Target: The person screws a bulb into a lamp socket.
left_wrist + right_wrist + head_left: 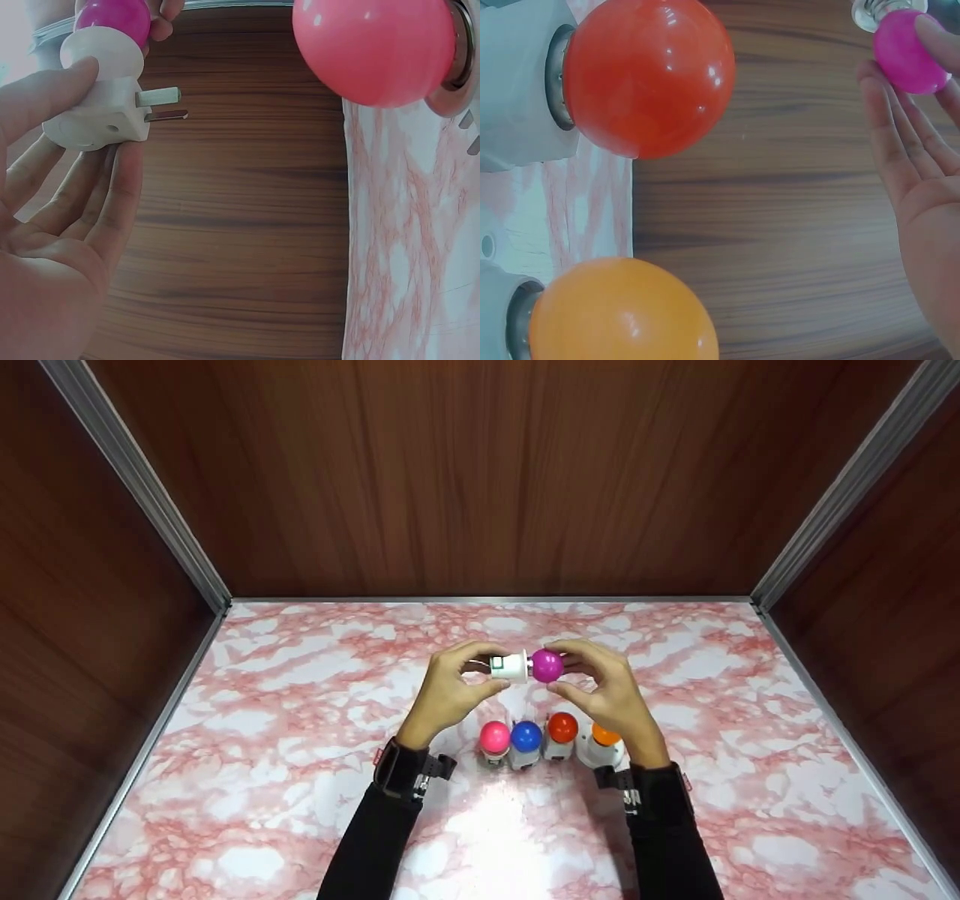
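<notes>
My left hand [442, 690] pinches a white plug-in bulb socket [511, 667] between thumb and fingers, holding it sideways above the table. Two metal prongs [161, 97] stick out of the socket in the left wrist view. A magenta light bulb [547, 666] is held by my right hand [613, 690], thumb on one side and fingers on the other. The bulb's metal screw base [889, 7] faces the socket's mouth and part of it shows between the two. How deep it sits inside is hidden.
Nearer me, upright in white sockets, stand a pink bulb [495, 736], a blue bulb [526, 736], a red bulb [562, 727] and an orange bulb [604, 735], the last partly behind my right wrist. Brown wood-grain panels [480, 480] wall the marbled table [300, 720].
</notes>
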